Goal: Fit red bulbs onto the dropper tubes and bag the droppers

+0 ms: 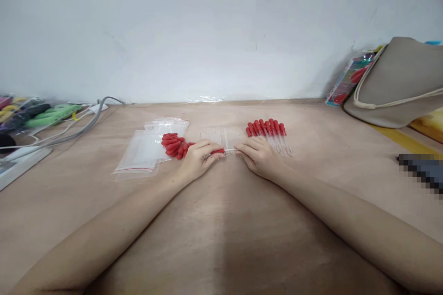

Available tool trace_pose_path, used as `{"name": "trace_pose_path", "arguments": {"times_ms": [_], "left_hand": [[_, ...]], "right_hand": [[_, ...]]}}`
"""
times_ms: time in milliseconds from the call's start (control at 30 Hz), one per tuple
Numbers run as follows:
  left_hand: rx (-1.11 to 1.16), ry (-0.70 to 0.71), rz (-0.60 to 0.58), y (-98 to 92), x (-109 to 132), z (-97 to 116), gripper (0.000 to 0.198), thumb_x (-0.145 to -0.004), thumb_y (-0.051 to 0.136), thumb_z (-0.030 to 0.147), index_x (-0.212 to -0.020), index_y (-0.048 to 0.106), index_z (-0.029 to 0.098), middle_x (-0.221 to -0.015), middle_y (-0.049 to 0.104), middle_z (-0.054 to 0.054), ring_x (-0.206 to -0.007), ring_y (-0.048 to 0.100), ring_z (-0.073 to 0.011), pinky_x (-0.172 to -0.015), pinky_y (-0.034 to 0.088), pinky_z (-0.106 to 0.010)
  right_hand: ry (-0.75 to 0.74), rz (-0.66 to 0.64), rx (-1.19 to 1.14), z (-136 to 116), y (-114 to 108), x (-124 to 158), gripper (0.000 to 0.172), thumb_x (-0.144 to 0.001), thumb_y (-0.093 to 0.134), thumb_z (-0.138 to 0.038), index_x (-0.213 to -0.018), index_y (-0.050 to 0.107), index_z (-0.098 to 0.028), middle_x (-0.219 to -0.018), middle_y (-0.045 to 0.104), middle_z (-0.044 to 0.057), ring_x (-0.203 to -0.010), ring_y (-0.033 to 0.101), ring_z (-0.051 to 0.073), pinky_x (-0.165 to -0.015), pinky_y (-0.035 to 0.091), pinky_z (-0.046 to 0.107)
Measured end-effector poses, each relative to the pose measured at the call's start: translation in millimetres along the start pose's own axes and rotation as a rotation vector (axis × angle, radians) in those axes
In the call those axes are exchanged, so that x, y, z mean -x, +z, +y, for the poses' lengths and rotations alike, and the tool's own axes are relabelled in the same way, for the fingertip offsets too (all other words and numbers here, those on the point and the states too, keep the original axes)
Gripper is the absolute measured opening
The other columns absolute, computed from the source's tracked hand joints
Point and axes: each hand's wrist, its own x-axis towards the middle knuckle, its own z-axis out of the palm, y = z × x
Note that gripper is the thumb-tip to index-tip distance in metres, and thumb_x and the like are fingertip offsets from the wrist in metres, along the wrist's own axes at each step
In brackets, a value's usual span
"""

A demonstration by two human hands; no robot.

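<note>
My left hand pinches a red rubber dropper bulb. From the other side, my right hand grips a clear dropper tube whose end meets the bulb; how deep it sits inside I cannot tell. Behind my fingers lies a row of clear tubes. Loose red bulbs form a pile left of my left hand, partly on clear zip bags. Beyond my right hand, several droppers with red bulbs lie side by side, partly hidden by that hand.
A grey drawstring bag and a colourful package stand at the back right. A blurred dark object lies at the right edge. Grey and white cables, a power strip and a green item occupy the left.
</note>
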Motion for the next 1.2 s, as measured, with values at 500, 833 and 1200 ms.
{"name": "trace_pose_path", "arguments": {"times_ms": [500, 833, 1200], "left_hand": [[-0.015, 0.096, -0.112, 5.2, 3.8, 1.6, 0.012, -0.084, 0.054, 0.024, -0.087, 0.061, 0.014, -0.077, 0.062, -0.006, -0.071, 0.057, -0.0146, -0.066, 0.048, -0.027], [-0.042, 0.095, -0.104, 5.5, 3.0, 1.6, 0.014, -0.085, 0.053, 0.025, -0.086, 0.062, 0.014, -0.076, 0.063, -0.006, -0.070, 0.057, -0.0142, -0.066, 0.047, -0.027], [-0.036, 0.079, 0.014, 3.9, 4.7, 1.1, 0.009, -0.083, 0.056, 0.020, -0.088, 0.062, 0.016, -0.080, 0.066, -0.005, -0.072, 0.060, -0.0144, -0.067, 0.049, -0.027]], "right_hand": [[-0.097, -0.008, 0.066, -8.3, -4.0, -6.8, 0.028, -0.089, 0.040, -0.024, -0.071, 0.060, -0.018, -0.059, 0.057, 0.000, -0.064, 0.043, 0.012, -0.076, 0.025, 0.033], [-0.052, -0.066, 0.027, -14.5, 0.3, -13.3, 0.029, -0.089, 0.040, -0.024, -0.068, 0.058, -0.015, -0.059, 0.059, 0.001, -0.063, 0.041, 0.012, -0.073, 0.021, 0.032], [0.112, -0.329, 0.004, -27.4, -14.7, -28.3, 0.031, -0.089, 0.039, -0.025, -0.070, 0.061, -0.015, -0.069, 0.065, 0.004, -0.070, 0.045, 0.014, -0.072, 0.021, 0.033]]}}
